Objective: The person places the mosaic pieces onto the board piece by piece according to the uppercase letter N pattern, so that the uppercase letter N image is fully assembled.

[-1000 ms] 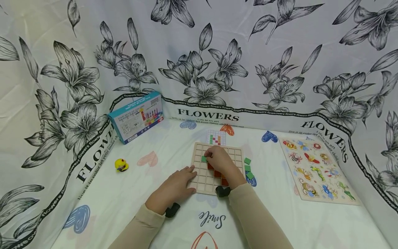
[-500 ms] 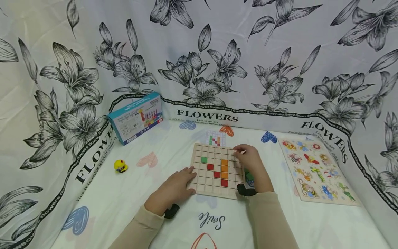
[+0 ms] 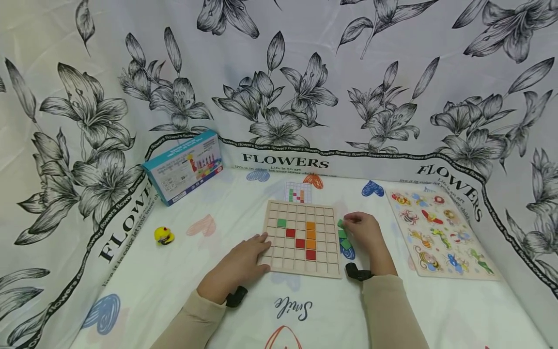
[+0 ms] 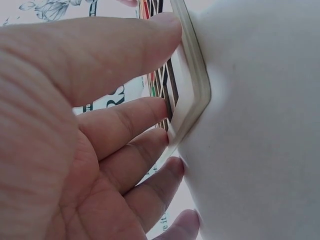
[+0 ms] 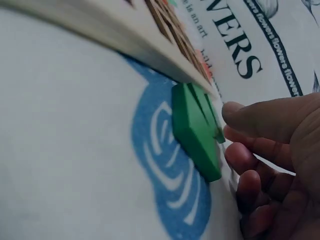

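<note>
"Where are the green tiles?"

"Three lie loose just right of the wooden grid board (image 3: 321,245), right of centre in the frame: an upper green tile (image 3: 340,223), a middle green tile (image 3: 342,233) and a lower green tile (image 3: 346,244). A fourth, the seated green tile (image 3: 282,223), sits in a cell toward the board's upper left."

"And the right hand (image 3: 365,232)?"

"Its fingers are bent, thumb and forefinger close together at the upper green tile. I can't tell whether they pinch it (the right wrist view puts the tips right beside it, no more). A good hold would probably be thumb and forefinger on opposite edges, leaving the neighbouring tiles undisturbed."

"Is the left hand (image 3: 241,259) any use?"

"Yes. It's spread, fingertips on the board's left edge and thumb at the lower-left corner. Light pressure there should keep the grid from sliding."

"What about placing?"

"I'd compare with the pattern card (image 3: 298,193) above the board, whose greens form a column at its left. Judging by that, square the tile to the cell walls before letting go, and avoid brushing the orange tiles (image 3: 311,236) or red tiles (image 3: 300,243) in mid-board."
</note>
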